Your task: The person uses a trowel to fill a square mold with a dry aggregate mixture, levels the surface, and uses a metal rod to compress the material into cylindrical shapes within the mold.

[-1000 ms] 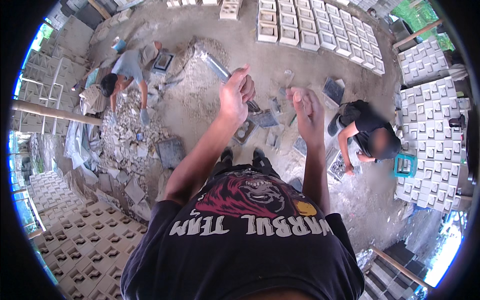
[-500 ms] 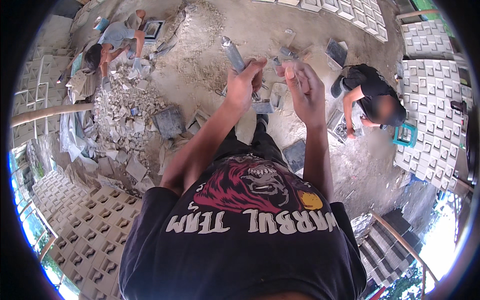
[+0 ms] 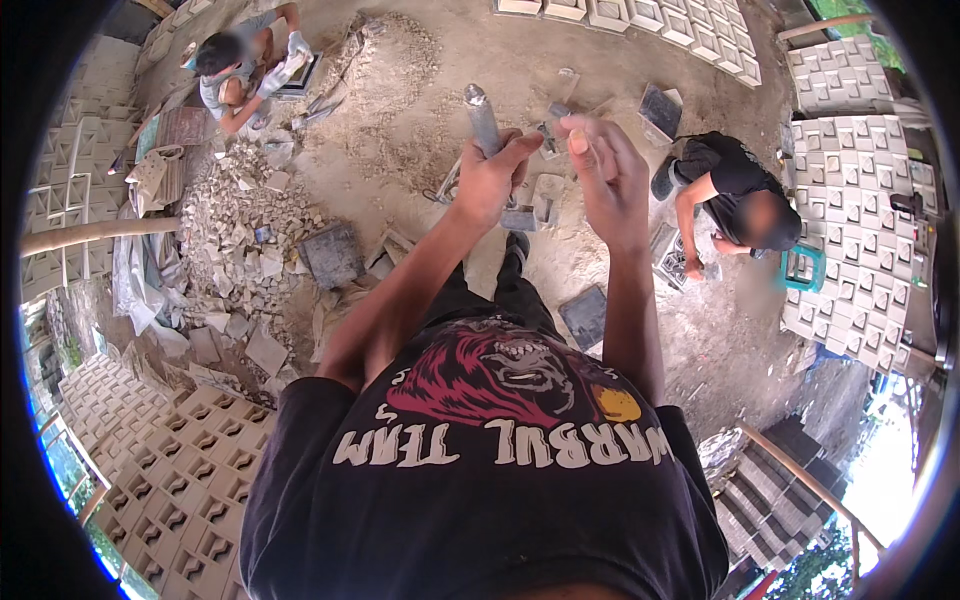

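My left hand [image 3: 490, 180] is wrapped round a grey cylinder with a shiny, rounded end [image 3: 484, 120], which points up and away from me. What kind of tool it is cannot be made out. Beside it, my right hand [image 3: 608, 185] is raised with half-curled, slightly blurred fingers. Its thumb stands apart from them, and I see nothing held there. Below the hands on the ground lie a small grey block [image 3: 518, 218] and a pale tray-like piece [image 3: 549, 190].
Broken rubble [image 3: 235, 225] is heaped at left, beside a dark slab [image 3: 332, 256]. One person [image 3: 240, 80] crouches far left; another [image 3: 735, 185] bends over a patterned mould [image 3: 672, 255] at right, near a teal stool [image 3: 803, 268]. Pale patterned blocks [image 3: 850, 220] are stacked around.
The far-left person has risen from the rubble and now holds a pale lump near a dark frame. My grey cylinder has tilted more upright. My right hand stays about where it was.
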`<state>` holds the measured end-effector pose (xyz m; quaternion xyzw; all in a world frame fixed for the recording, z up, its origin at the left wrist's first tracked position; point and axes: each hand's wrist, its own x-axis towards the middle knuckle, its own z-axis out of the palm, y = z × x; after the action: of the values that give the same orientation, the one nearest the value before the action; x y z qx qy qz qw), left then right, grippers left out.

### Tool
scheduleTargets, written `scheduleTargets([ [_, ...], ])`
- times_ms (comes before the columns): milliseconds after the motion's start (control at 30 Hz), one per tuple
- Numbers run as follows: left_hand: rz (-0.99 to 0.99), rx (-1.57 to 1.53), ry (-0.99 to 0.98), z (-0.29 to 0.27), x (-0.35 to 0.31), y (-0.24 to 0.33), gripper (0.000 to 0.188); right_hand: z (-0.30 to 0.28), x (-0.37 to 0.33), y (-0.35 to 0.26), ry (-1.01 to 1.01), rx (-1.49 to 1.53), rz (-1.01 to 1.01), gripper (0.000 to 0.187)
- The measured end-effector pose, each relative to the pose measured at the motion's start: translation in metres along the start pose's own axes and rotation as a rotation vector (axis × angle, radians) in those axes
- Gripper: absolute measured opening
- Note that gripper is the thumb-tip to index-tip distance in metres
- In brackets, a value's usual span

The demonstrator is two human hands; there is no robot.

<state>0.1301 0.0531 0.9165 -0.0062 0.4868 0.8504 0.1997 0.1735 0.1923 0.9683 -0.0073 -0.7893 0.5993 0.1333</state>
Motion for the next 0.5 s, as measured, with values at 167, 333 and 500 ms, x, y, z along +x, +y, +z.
scheduleTargets([
  [167,0.089,0.241,-0.058,-0.007,0.004,-0.013,0.029,0.016,0.011,-0.014,-0.079,-0.206,-0.220,0.034],
  [333,0.143,0.304,-0.122,-0.007,0.006,-0.006,0.017,0.021,0.008,-0.007,-0.155,-0.185,-0.271,0.031],
  [500,0.246,0.447,-0.263,-0.024,0.022,-0.028,0.014,0.028,0.005,0.009,-0.057,-0.309,-0.346,0.022],
])
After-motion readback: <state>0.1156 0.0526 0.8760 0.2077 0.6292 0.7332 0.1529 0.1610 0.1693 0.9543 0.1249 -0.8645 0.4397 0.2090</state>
